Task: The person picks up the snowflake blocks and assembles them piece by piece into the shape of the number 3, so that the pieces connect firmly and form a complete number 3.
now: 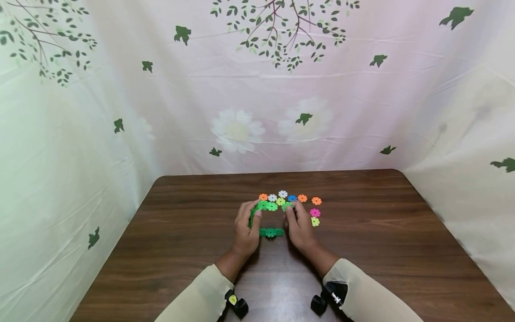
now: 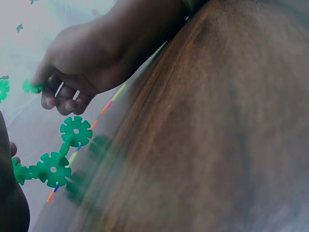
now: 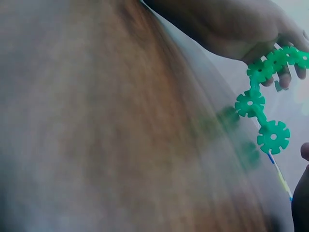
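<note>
My left hand (image 1: 246,232) grips a linked chain of green notched flower discs (image 1: 271,232). The chain bends round in an open loop above the table, with its upper stretch reaching toward the right hand. My right hand (image 1: 299,228) pinches a single green disc (image 2: 32,87) between thumb and fingertips, apart from the chain's end. In the right wrist view the left hand (image 3: 241,29) has its fingers curled about the upper chain (image 3: 260,71), and more linked discs (image 3: 273,137) hang below. Only a dark edge of the right hand shows there.
Loose flower discs in several colours lie beyond the hands, among them an orange disc (image 1: 316,201), a pink disc (image 1: 315,213) and a blue disc (image 1: 292,197). The brown wooden table (image 1: 181,250) meets a printed curtain (image 1: 257,89) at its back and sides.
</note>
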### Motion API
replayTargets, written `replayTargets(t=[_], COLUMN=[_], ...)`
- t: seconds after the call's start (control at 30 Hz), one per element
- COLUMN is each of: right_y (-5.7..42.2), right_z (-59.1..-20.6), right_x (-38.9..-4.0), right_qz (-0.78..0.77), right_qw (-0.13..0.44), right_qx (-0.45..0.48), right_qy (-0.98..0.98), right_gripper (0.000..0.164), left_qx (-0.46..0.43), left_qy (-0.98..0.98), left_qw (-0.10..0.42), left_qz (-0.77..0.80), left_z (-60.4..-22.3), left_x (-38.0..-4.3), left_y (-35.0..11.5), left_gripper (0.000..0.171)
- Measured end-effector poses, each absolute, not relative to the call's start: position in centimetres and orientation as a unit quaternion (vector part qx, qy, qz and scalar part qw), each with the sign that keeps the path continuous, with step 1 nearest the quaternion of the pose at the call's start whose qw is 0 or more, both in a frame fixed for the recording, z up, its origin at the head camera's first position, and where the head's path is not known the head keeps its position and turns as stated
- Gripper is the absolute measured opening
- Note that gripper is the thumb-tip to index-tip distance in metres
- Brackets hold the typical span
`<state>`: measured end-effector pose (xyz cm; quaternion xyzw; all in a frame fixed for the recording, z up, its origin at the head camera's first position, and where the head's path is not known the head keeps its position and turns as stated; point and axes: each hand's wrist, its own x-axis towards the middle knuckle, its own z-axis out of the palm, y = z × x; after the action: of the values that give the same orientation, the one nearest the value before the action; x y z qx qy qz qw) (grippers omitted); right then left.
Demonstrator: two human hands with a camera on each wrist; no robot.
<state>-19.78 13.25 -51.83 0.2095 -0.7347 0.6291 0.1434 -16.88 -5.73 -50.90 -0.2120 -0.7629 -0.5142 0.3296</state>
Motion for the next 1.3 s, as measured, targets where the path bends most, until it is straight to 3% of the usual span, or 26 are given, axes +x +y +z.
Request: replayTargets(t=[0.43,1.3], right_y=[12.9,13.0], right_z=[-51.3,-50.5], right_x=[-19.5,-19.5], right_qz=[0.609,0.587], right_qw=[0.242,0.260], right_qx=[0.276,0.310], right_qy=[-0.703,-0.701], right_gripper=[0.014,0.015], left_qx=[-0.229,-0.240], left_qy=[-0.751,-0.746], left_qw=[0.353,0.357], left_qz=[-0.509,-0.509], left_z=[-50.9,-51.0], left_x=[-17.0,-17.1], left_y=[-5.6,-5.7], left_gripper=[0.038,0.040])
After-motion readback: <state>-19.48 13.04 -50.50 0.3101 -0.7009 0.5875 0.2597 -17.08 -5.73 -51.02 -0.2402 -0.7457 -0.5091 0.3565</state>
